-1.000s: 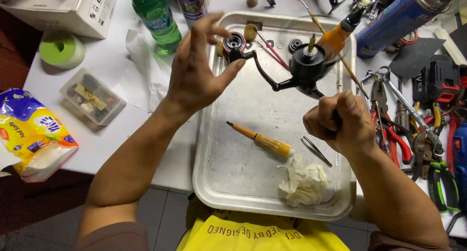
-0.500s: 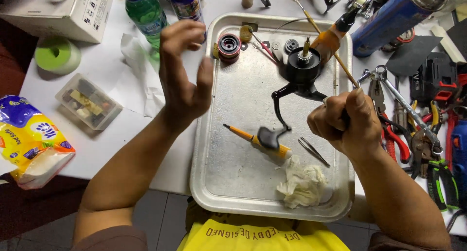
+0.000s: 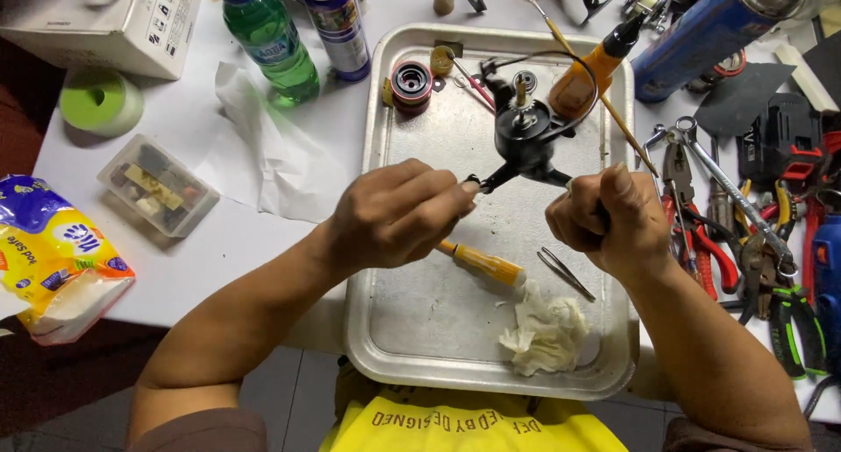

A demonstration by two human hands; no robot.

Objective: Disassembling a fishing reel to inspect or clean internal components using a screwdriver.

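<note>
A black, rounded metal fishing-reel body (image 3: pixel 526 137) is clenched by the right hand (image 3: pixel 613 220) at 4 o'clock and pinched by the left hand (image 3: pixel 394 215) at 8 o'clock.

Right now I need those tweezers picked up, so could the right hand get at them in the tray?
Probably not yet: the right hand is closed on the black reel; the tweezers lie uncovered just below.

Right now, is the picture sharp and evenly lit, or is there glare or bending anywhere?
Head view: sharp at the centre, both hands crisp; soft even light, faint shadows under the left hand; mild sheen on the metal tray; wide-angle lens bows the table edges and the blue can.
</note>
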